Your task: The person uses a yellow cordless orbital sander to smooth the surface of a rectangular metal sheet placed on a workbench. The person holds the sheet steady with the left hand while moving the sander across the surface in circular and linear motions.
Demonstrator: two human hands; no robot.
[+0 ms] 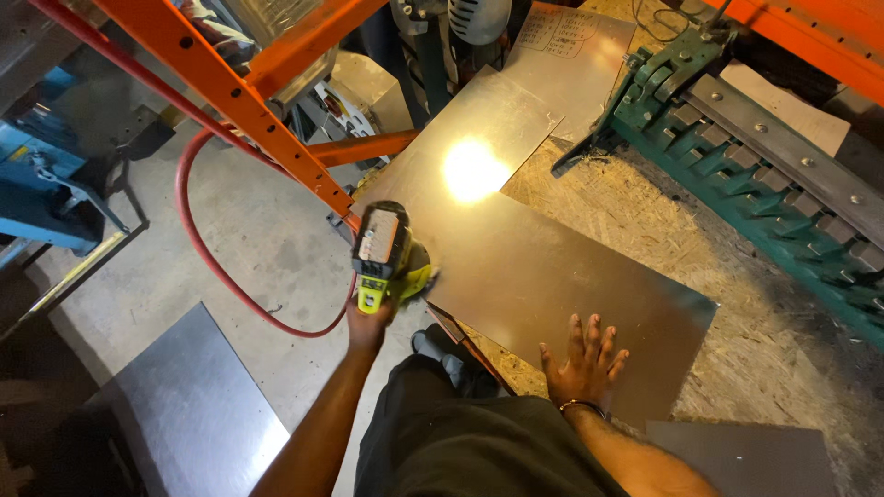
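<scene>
The left hand [368, 324] is clenched around the grip of a lime-green and black plastic cordless power tool [385, 256], held at the left edge of a large flat rectangular sheet of dull, reflective metal [552, 276]. The right hand [583, 365] lies open, fingers spread, pressed flat on the sheet's near edge. The sheet rests on a rough flaked-wood chipboard bench [783, 340], and a bright glare spot shows on a second sheet behind it. A green cast-metal bending machine [737, 156] stands on the bench, well apart. A red rubber hose [198, 248] curls over the smooth concrete floor beside an orange perforated steel rack [249, 101].
</scene>
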